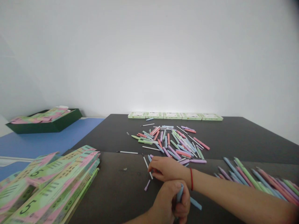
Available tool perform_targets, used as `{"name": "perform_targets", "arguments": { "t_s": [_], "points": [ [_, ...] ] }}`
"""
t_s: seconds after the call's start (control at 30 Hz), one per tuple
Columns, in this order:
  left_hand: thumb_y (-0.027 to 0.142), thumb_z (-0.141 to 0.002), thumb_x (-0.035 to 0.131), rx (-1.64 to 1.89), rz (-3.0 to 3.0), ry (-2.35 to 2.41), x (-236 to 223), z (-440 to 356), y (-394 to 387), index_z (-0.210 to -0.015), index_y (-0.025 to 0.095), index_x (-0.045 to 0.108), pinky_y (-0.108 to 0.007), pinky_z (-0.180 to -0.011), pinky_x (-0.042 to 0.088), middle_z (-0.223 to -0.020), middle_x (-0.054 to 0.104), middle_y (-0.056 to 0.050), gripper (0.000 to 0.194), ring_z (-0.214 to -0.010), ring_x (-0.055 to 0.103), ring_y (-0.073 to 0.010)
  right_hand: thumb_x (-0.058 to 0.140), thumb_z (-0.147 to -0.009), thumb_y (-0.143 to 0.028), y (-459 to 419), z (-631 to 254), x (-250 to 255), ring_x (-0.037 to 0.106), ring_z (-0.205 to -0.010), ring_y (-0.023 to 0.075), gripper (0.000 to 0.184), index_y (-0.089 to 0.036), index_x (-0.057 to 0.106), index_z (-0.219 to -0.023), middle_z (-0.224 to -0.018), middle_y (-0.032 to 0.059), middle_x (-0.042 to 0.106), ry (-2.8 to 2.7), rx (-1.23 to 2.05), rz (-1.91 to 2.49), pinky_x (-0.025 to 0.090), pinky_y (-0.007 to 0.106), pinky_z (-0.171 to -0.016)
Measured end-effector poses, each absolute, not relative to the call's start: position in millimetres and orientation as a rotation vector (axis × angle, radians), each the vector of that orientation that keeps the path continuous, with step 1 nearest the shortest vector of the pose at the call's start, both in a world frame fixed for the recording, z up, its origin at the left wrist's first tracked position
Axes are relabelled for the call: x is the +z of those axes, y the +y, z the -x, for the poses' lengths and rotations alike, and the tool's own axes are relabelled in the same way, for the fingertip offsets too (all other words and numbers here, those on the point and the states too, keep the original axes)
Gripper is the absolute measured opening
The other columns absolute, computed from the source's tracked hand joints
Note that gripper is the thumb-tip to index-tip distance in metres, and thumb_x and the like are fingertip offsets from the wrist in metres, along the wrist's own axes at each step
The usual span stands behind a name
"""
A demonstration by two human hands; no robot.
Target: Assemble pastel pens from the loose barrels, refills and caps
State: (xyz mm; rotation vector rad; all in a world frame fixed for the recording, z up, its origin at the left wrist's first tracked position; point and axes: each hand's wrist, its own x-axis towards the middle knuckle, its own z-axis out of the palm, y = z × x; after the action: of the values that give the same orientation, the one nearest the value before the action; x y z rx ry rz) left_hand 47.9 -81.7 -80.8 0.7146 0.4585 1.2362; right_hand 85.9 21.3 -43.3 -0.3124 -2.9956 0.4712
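My left hand (171,200) is closed around an upright light-blue pen barrel (179,193), its open end showing above the fist. Crossing over it from the right, my right hand (164,168) has a red string (192,179) at the wrist. Its fingers are curled and pinch at a white pen refill (147,165) on the table; the exact contact is partly hidden. A small purple pen part (147,185) lies just below those fingertips. Under my right forearm rests a light-blue pen piece (195,203).
Loose pastel pen parts and refills (170,143) are heaped mid-table. Pens (247,177) lie in a row at right. Printed packages (51,186) are stacked at left. Several flat boxes (173,115) line the back edge. A green tray (46,124) stands on the blue surface.
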Motion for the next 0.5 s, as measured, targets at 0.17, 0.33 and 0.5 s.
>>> {"name": "perform_targets", "arguments": {
  "t_s": [0.17,0.33,0.5],
  "points": [
    [0.048,-0.080,0.046,1.285,-0.705,0.406,-79.5,-46.2,-79.6,-0.061,0.017,0.050,-0.017,-0.026,0.025,-0.041,0.029,0.007,0.037,-0.032,0.019,-0.0068,0.055,-0.083,-0.019,26.1,-91.2,-42.3,0.061,-0.082,0.0147,0.021,-0.020,0.063,-0.103,-0.100,0.0030,0.062,-3.053,0.400,0.254,0.044,0.022,-0.067],
    [0.054,-0.082,0.043,1.383,-0.847,0.519,-80.3,-41.9,-84.1,-0.061,0.015,0.054,-0.020,-0.034,0.029,-0.043,0.031,0.005,0.046,-0.036,0.024,-0.0084,0.053,-0.085,-0.019,24.3,-88.9,-36.1,0.062,-0.088,0.0180,0.034,-0.021,0.054,-0.118,-0.109,0.0054,0.059,-3.051,0.312,0.321,0.046,0.025,-0.066],
    [0.059,-0.084,0.041,1.361,-1.213,0.727,-82.8,-33.5,-89.9,-0.062,0.013,0.056,-0.023,-0.045,0.025,-0.050,0.043,-0.001,0.053,-0.045,0.036,-0.0100,0.047,-0.088,-0.018,26.6,-92.6,-33.2,0.061,-0.095,0.0219,0.030,-0.018,0.053,-0.117,-0.111,0.0084,0.059,-2.952,0.262,0.555,0.047,0.030,-0.073]
  ]
}}
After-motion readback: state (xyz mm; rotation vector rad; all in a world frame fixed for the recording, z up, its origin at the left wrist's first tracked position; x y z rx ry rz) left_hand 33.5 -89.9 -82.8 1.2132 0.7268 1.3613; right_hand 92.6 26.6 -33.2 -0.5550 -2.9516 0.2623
